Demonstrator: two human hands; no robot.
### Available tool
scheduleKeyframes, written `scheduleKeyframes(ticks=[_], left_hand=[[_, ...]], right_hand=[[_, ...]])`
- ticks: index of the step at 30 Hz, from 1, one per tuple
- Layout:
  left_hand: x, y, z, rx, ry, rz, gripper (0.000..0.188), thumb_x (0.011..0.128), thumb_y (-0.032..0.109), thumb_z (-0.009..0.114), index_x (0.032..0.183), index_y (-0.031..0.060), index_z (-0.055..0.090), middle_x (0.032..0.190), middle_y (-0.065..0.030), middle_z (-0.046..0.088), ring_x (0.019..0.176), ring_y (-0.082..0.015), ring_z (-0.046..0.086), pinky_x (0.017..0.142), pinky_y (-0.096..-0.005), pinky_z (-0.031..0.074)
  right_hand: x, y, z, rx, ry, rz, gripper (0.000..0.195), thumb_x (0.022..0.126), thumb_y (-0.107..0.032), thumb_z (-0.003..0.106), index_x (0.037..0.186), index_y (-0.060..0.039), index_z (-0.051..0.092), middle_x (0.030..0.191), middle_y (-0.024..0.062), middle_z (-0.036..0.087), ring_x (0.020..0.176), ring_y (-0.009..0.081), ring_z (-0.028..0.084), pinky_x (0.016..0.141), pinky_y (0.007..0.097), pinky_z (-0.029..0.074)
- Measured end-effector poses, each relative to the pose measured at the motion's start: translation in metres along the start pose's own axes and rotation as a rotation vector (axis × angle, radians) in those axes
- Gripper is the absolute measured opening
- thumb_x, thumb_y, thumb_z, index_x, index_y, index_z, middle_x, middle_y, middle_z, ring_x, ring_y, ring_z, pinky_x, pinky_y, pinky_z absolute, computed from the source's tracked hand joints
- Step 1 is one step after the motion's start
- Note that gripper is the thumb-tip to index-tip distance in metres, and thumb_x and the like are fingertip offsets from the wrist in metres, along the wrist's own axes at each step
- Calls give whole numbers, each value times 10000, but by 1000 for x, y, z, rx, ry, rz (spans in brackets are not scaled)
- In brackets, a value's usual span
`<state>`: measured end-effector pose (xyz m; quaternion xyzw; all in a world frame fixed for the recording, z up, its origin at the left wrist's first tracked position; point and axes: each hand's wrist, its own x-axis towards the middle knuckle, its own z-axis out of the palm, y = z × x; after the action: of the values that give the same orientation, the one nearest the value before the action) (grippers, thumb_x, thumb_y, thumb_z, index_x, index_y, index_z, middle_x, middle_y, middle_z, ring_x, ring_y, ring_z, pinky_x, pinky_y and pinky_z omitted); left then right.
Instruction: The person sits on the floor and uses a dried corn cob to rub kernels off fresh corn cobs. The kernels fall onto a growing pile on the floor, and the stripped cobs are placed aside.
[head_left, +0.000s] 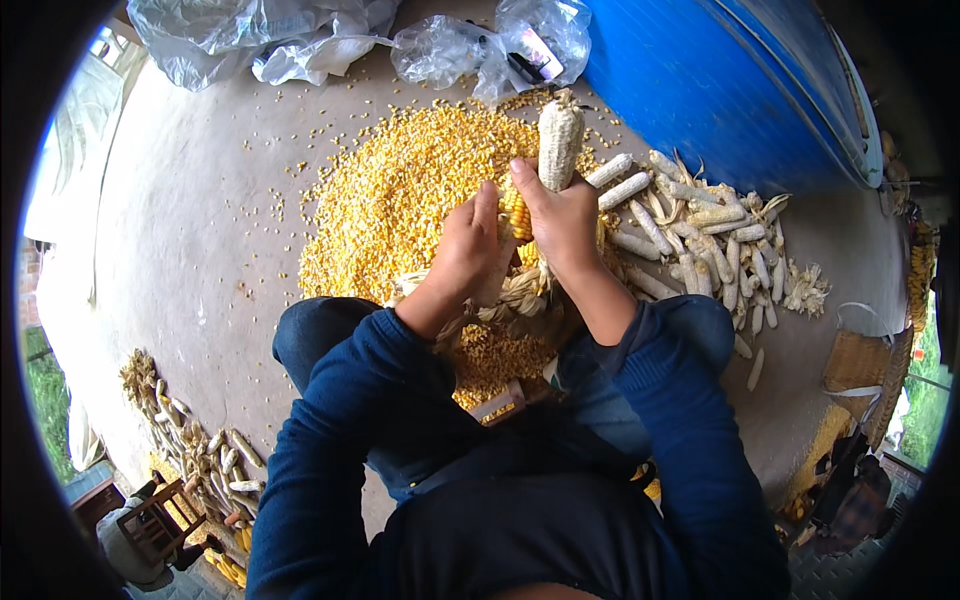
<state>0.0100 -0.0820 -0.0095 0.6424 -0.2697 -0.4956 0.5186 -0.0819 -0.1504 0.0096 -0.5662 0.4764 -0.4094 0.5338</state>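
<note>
In front of my chest, my right hand grips a thick, pale, bare corn cob that stands up out of the fist. My left hand is closed around a corn ear, whose yellow kernels show between the two hands. The cob's lower end lies close to these kernels; the fingers hide whether they touch. Braided dry husks hang below the hands, with more yellow kernels among them. Beneath and beyond spreads a large heap of loose corn kernels on the concrete floor.
Bare cobs lie piled at right, beside a big blue barrel. Clear plastic bags and a phone lie at the far side. More cobs lie at lower left, near a person by a wooden chair. A wicker basket stands at right.
</note>
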Motion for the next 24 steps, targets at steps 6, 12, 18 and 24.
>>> scheduleKeyframes(ticks=[6, 12, 18, 24], left_hand=[[-13, 40, 1, -241, -106, -258, 465, 946, 422, 417, 882, -21, 545, 664, -34, 518, 614, -103, 476, 543, -258, 419], [0, 11, 3, -103, -127, 49, 440, 963, 357, 410, 849, -42, 556, 687, -23, 527, 638, -81, 451, 545, -271, 400], [-1, 7, -3, -158, -29, -87, 444, 960, 389, 389, 878, -15, 555, 629, -68, 555, 508, -141, 510, 470, -284, 442], [-10, 35, 0, -275, -110, -184, 470, 943, 410, 422, 976, -39, 557, 705, -87, 585, 543, -141, 557, 508, -269, 479]], right_hand=[[6, 2, -5, 134, -35, 64, 285, 801, -256, 693, 806, 27, 662, 673, 26, 625, 581, 76, 534, 525, 259, 422], [3, 0, -6, 200, -10, 125, 260, 800, -237, 697, 803, 22, 671, 690, 38, 630, 603, 78, 539, 549, 245, 425], [1, -5, -2, 205, -38, 78, 272, 802, -237, 694, 823, 33, 666, 707, 34, 630, 621, 83, 545, 573, 259, 435], [3, -9, -9, 175, -94, 182, 267, 810, -213, 691, 921, 25, 641, 850, 28, 623, 742, 79, 554, 668, 229, 432]])
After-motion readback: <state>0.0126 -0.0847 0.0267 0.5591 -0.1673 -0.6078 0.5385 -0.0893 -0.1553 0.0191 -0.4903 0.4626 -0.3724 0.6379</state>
